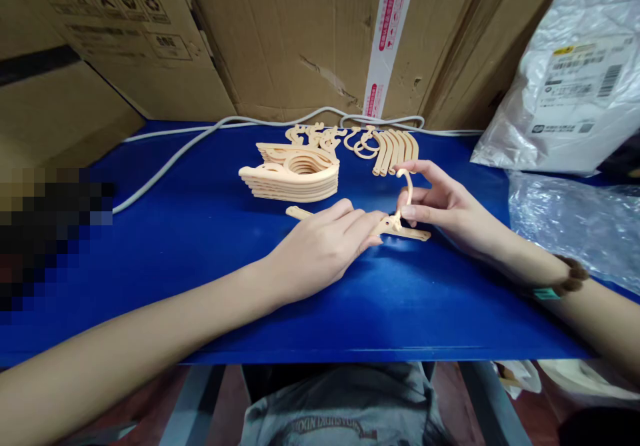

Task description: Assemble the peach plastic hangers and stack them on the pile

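The left hand (pixel 325 243) holds the hanger (pixel 387 225) in a closed grip while the right hand (pixel 447 201) pinches the hook (pixel 411 186), best guided upright without sideways strain.

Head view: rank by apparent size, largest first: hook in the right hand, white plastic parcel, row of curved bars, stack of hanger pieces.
1. White plastic parcel
2. Stack of hanger pieces
3. Row of curved bars, taken together
4. Hook in the right hand

No ties.
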The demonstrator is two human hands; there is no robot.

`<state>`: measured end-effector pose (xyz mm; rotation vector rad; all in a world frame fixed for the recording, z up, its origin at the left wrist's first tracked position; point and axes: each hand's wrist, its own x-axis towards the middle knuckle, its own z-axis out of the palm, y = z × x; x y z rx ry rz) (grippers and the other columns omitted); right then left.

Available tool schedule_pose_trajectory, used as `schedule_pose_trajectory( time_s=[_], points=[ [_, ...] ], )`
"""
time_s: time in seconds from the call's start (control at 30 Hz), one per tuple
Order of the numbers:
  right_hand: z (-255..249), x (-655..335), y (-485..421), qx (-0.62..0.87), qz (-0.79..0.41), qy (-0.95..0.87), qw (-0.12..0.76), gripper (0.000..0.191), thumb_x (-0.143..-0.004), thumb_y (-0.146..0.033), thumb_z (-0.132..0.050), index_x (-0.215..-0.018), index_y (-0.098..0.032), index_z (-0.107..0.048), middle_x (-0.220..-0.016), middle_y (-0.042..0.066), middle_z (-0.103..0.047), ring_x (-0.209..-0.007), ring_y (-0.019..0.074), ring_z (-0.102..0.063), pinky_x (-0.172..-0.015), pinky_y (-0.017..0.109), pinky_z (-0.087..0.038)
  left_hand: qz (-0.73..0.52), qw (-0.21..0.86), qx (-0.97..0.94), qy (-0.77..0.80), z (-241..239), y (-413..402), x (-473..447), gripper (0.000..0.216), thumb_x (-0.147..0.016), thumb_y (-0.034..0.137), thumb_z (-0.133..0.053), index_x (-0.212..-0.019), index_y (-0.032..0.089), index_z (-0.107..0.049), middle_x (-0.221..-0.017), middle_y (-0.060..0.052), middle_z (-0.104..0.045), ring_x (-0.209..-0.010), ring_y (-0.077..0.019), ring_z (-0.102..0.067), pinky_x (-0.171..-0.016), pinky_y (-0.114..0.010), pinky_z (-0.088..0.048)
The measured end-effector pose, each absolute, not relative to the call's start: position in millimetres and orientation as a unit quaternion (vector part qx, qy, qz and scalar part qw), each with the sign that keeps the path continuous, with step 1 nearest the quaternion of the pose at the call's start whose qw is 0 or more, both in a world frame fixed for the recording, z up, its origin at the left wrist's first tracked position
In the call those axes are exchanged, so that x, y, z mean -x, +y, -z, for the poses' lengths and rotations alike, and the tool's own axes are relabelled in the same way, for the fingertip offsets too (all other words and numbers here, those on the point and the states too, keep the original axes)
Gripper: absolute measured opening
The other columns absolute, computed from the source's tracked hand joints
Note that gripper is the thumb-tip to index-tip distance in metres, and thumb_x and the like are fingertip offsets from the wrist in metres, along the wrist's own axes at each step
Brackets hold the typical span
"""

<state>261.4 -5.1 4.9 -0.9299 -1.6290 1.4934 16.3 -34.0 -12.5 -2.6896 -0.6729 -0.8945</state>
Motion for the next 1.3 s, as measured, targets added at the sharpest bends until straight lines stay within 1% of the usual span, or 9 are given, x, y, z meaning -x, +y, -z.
schedule_pose_trajectory(
  time_s=[0.2, 0.37, 0.57, 0.73, 0.97, 1.03, 1.13, 1.23, 1.3],
  points=[
    [-13.7, -262.1, -9.9, 0.364, -0.539, -0.661, 0.376, 0.051, -0.085, -0.026, -0.082, -0.129, -0.029, -0.056, -0.08, -0.007, -0.067, -0.073, 0.0121, -0.065, -0.066, 0.026, -0.053, 0.286, 0.205, 0.907, -0.231, 12.5, -35.0, -16.1, 0.033, -0.11, 0.023, -0.044, -0.119, 0.0, -0.066, -0.096, -0.01, -0.077, -0.077, -0.0229, -0.063, -0.07, -0.034, -0.049],
    [-18.1, -263.6, -10.7, 0.374, -0.482, -0.704, 0.364, 0.05, -0.087, -0.03, -0.08, -0.13, -0.028, -0.055, -0.081, -0.006, -0.065, -0.08, 0.0144, -0.067, -0.073, 0.028, -0.056, 0.262, 0.227, 0.907, -0.24, 9.2, -35.5, -16.3, 0.033, -0.11, 0.024, -0.045, -0.116, 0.002, -0.069, -0.085, -0.007, -0.073, -0.073, -0.0222, -0.061, -0.063, -0.034, -0.043],
    [-20.7, -263.8, -14.9, 0.396, -0.404, -0.754, 0.335, 0.051, -0.09, -0.036, -0.077, -0.134, -0.028, -0.053, -0.085, -0.003, -0.065, -0.079, 0.0162, -0.065, -0.074, 0.031, -0.057, 0.238, 0.229, 0.911, -0.248, 8.4, -35.1, -16.1, 0.036, -0.111, 0.026, -0.043, -0.113, 0.005, -0.071, -0.079, -0.004, -0.069, -0.073, -0.0225, -0.061, -0.064, -0.035, -0.04],
    [-21.8, -263.8, -17.9, 0.395, -0.347, -0.787, 0.322, 0.051, -0.093, -0.038, -0.073, -0.139, -0.028, -0.052, -0.086, -0.002, -0.063, -0.076, 0.0172, -0.063, -0.074, 0.034, -0.057, 0.222, 0.228, 0.915, -0.249, 9.8, -37.2, -16.6, 0.037, -0.112, 0.025, -0.04, -0.113, 0.005, -0.071, -0.078, -0.004, -0.068, -0.073, -0.0221, -0.06, -0.063, -0.034, -0.037],
    [-18.0, -261.9, -21.2, 0.38, -0.38, -0.785, 0.307, 0.049, -0.097, -0.036, -0.067, -0.142, -0.029, -0.048, -0.084, -0.002, -0.06, -0.073, 0.0166, -0.061, -0.068, 0.032, -0.056, 0.231, 0.236, 0.911, -0.248, 12.1, -38.4, -17.2, 0.034, -0.111, 0.023, -0.042, -0.118, 0.005, -0.07, -0.076, -0.003, -0.066, -0.072, -0.0221, -0.061, -0.063, -0.034, -0.035],
    [-17.4, -259.8, -23.5, 0.378, -0.374, -0.789, 0.307, 0.049, -0.098, -0.034, -0.067, -0.142, -0.028, -0.048, -0.085, -0.002, -0.061, -0.076, 0.0162, -0.062, -0.072, 0.032, -0.056, 0.23, 0.237, 0.911, -0.247, 13.9, -38.4, -17.4, 0.035, -0.111, 0.023, -0.042, -0.117, 0.005, -0.071, -0.076, -0.003, -0.067, -0.072, -0.0221, -0.061, -0.063, -0.034, -0.036],
    [-18.3, -257.7, -27.2, 0.375, -0.345, -0.803, 0.308, 0.046, -0.098, -0.033, -0.067, -0.141, -0.027, -0.05, -0.089, -0.001, -0.063, -0.08, 0.0165, -0.064, -0.078, 0.032, -0.057, 0.228, 0.224, 0.917, -0.24, 16.6, -39.0, -17.7, 0.031, -0.11, 0.022, -0.045, -0.116, 0.006, -0.071, -0.082, -0.004, -0.071, -0.075, -0.0218, -0.064, -0.064, -0.034, -0.04],
    [-21.7, -257.1, -30.5, 0.376, -0.331, -0.806, 0.314, 0.046, -0.098, -0.033, -0.067, -0.142, -0.028, -0.051, -0.091, 0.0, -0.065, -0.081, 0.0173, -0.066, -0.08, 0.034, -0.059, 0.234, 0.215, 0.917, -0.242, 16.4, -40.3, -17.4, 0.028, -0.108, 0.021, -0.048, -0.117, 0.005, -0.069, -0.088, -0.005, -0.074, -0.076, -0.022, -0.066, -0.064, -0.034, -0.043],
    [-24.0, -256.7, -32.1, 0.384, -0.325, -0.796, 0.335, 0.05, -0.097, -0.035, -0.068, -0.143, -0.03, -0.05, -0.093, 0.0, -0.066, -0.082, 0.018, -0.066, -0.081, 0.036, -0.06, 0.252, 0.21, 0.909, -0.255, 13.4, -41.2, -16.4, 0.028, -0.108, 0.02, -0.049, -0.12, 0.004, -0.067, -0.091, -0.007, -0.076, -0.077, -0.0225, -0.067, -0.064, -0.034, -0.045]
  ],
)
